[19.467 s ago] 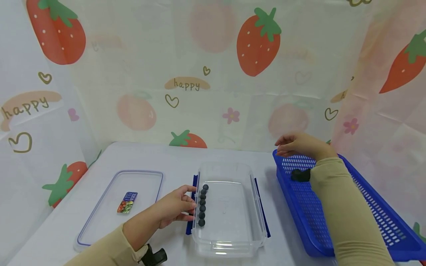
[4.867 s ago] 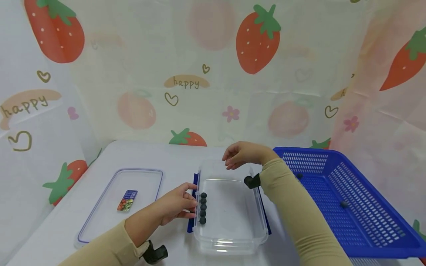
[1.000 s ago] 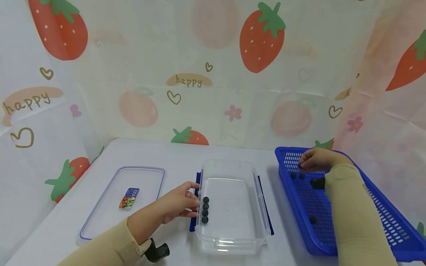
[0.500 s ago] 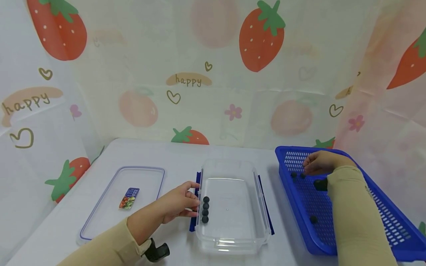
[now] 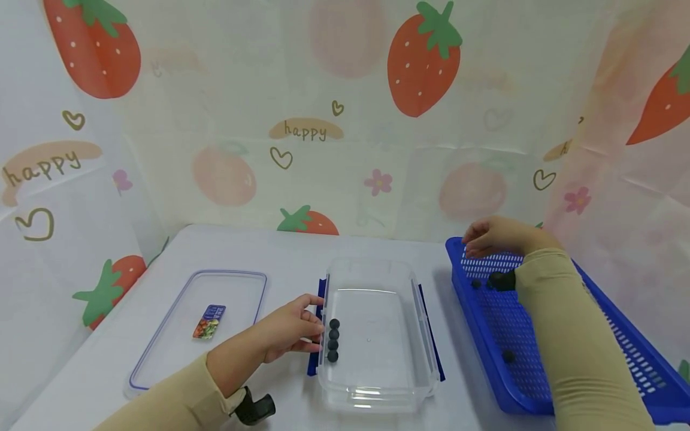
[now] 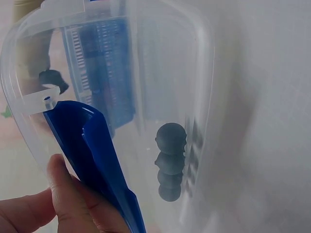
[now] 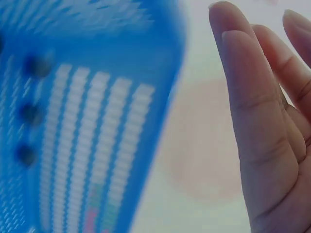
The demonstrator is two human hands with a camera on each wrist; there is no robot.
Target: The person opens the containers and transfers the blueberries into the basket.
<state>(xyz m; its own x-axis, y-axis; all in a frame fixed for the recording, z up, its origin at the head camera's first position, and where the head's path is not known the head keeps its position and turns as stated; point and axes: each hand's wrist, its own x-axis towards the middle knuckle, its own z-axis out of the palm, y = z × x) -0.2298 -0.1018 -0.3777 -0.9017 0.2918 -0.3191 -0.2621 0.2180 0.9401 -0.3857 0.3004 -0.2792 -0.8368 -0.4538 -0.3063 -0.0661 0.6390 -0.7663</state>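
A clear plastic storage box (image 5: 372, 353) with blue side latches stands in front of me. Inside, along its left wall, several small dark balls (image 5: 333, 334) that look like blueberries lie in a row. My left hand (image 5: 291, 328) holds the box's left side; in the left wrist view its fingers (image 6: 68, 194) lie at the blue latch (image 6: 95, 145). My right hand (image 5: 501, 234) hovers over the far-left corner of a blue perforated basket (image 5: 474, 335). In the right wrist view its fingers (image 7: 257, 116) are loosely extended with nothing in them. Dark balls (image 7: 31, 114) lie in the basket.
A clear lid (image 5: 162, 353) with a blue-tinted rim lies flat at the left of the white table (image 5: 286, 251). On it rests a small printed packet (image 5: 209, 322). A strawberry-patterned sheet (image 5: 345, 173) hangs behind and along both sides.
The row in the box has grown shorter, while dark balls have appeared in the basket. Within the last second, my right hand let a ball go there and rose. The left hand stayed put.
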